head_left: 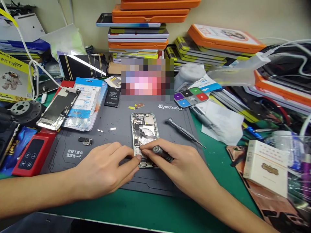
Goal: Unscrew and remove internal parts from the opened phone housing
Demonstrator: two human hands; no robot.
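Note:
An opened phone [144, 127] with its insides showing lies on a grey work mat [109, 116]. My left hand [107, 170] rests on the mat at the phone's lower left edge, fingers curled and fingertips pressed against the frame. My right hand [184, 168] is closed round a dark precision screwdriver [162, 153], whose tip points down into the phone's lower part. Both hands meet over the phone's bottom end, which they partly hide.
A second screwdriver [184, 132] lies on the mat right of the phone. A detached phone screen [58, 108], a small loose part [85, 140], a red device [32, 155] sit left. Stacked orange cases [145, 16] stand behind; a white box [266, 166] is at right.

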